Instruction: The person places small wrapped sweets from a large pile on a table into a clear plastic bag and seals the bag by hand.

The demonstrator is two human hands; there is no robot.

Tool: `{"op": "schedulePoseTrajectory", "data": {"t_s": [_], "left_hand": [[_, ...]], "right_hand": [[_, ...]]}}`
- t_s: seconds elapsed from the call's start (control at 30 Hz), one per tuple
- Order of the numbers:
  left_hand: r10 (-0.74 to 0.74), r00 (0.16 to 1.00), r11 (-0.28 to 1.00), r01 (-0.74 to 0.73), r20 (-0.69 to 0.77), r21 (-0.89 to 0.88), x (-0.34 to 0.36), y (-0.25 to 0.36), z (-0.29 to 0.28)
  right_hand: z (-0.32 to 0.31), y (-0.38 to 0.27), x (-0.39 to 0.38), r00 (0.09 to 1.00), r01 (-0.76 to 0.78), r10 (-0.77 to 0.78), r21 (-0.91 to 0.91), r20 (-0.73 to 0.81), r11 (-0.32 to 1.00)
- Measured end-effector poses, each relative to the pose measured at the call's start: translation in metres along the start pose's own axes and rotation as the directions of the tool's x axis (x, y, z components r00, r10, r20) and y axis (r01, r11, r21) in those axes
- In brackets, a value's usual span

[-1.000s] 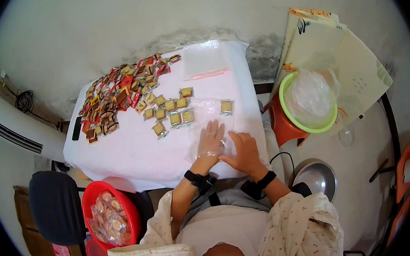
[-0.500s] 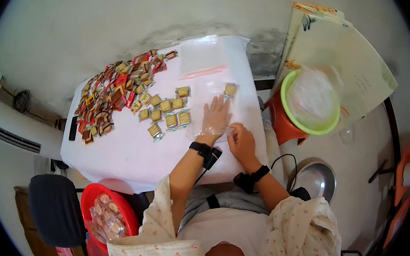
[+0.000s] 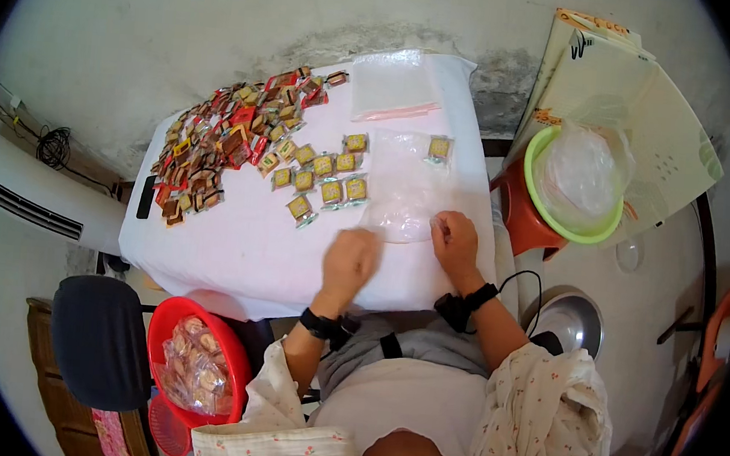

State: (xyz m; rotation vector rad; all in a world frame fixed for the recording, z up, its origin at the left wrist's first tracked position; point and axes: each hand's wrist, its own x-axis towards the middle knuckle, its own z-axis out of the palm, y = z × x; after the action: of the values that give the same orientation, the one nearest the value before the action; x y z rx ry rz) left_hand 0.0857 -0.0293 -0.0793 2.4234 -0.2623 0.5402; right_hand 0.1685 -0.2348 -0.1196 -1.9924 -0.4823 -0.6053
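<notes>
A clear plastic bag (image 3: 406, 193) lies flat on the white-covered table (image 3: 233, 265), with one square yellow wrapped biscuit (image 3: 438, 148) on its upper part. My right hand (image 3: 458, 244) pinches the bag's lower right edge. My left hand (image 3: 349, 261) hovers low at the bag's lower left, curled and blurred, so its fingertips are unclear. Several more yellow biscuits (image 3: 331, 192) lie just left of the bag. A big pile of mixed wrapped snacks (image 3: 226, 140) covers the left side of the table. A stack of clear bags (image 3: 393, 84) sits at the back.
A green basin (image 3: 614, 218) with plastic bags rests on an orange stool (image 3: 520, 214), before folded boards (image 3: 671, 149). A red tub (image 3: 238, 372) of packets stands lower left by a dark chair (image 3: 99, 340). A steel bowl (image 3: 568, 321) is at right, a phone (image 3: 149, 197) at the table's left edge.
My left hand has lifted off the bag and pulled back toward me and left, curling from spread fingers. My right hand has risen slightly along the bag's edge.
</notes>
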Motion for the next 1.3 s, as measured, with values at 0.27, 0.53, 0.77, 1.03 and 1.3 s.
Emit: {"op": "schedulePoseTrajectory", "data": {"t_s": [0.27, 0.53, 0.77, 1.03, 1.3], "left_hand": [[-0.058, 0.997, 0.888, 0.03, 0.047, 0.46, 0.067, -0.054, -0.01], [-0.072, 0.987, 0.895, 0.001, 0.142, 0.446, 0.074, -0.057, -0.007], [-0.085, 0.937, 0.973, 0.151, -0.338, 0.174, 0.034, -0.038, -0.042], [0.198, 0.959, 0.975, -0.215, 0.202, 0.064, 0.022, 0.029, -0.005], [-0.039, 0.969, 0.982, -0.007, 0.243, 0.189, 0.069, 0.017, 0.038]], "right_hand": [[0.003, -0.002, -0.002, 0.996, 0.048, -0.043, 0.062, -0.08, 0.997], [0.0, -0.001, -0.001, 0.997, 0.05, -0.043, 0.101, -0.067, 0.994], [-0.002, -0.004, 0.002, 0.998, 0.059, -0.056, 0.102, -0.037, 0.993], [-0.002, -0.004, 0.002, 0.998, 0.064, -0.061, 0.096, -0.033, 0.993], [-0.005, -0.004, 0.0, 0.99, 0.138, -0.14, 0.078, 0.017, 0.987]]}}
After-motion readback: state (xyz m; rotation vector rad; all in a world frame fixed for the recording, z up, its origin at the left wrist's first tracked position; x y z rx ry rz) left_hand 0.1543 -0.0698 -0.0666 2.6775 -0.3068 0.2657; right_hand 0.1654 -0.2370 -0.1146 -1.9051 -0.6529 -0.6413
